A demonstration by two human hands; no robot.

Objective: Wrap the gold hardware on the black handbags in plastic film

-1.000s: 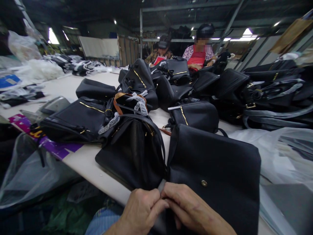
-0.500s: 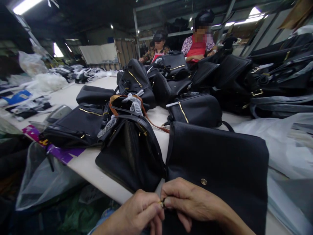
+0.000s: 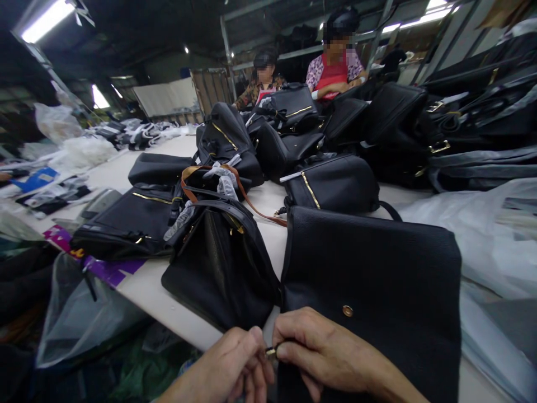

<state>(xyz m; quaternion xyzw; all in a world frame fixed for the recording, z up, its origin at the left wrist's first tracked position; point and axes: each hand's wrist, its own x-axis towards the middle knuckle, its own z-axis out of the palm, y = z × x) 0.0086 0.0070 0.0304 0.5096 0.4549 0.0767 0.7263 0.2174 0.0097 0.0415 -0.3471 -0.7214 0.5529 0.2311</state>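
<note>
Low in the head view, my right hand pinches a narrow black strap end between thumb and fingers. From that pinch a small gold-coloured metal fitting sticks out to the left. My left hand is closed at the fitting's other end, its fingers curled and its thumb raised along the top. How firmly it grips is partly hidden. Beneath my right hand lies a black bag's wide flap with a round gold snap. To its left stands an open black bag with gold zips.
Several black bags with gold zips, such as this one, cover the white table. A brown strap lies among them. Clear plastic is heaped at the right. Two co-workers are across the table.
My left thumb has lifted and its fingers have shifted slightly left, showing more of the gold-coloured fitting. My right hand keeps its pinch. The view has shifted slightly.
</note>
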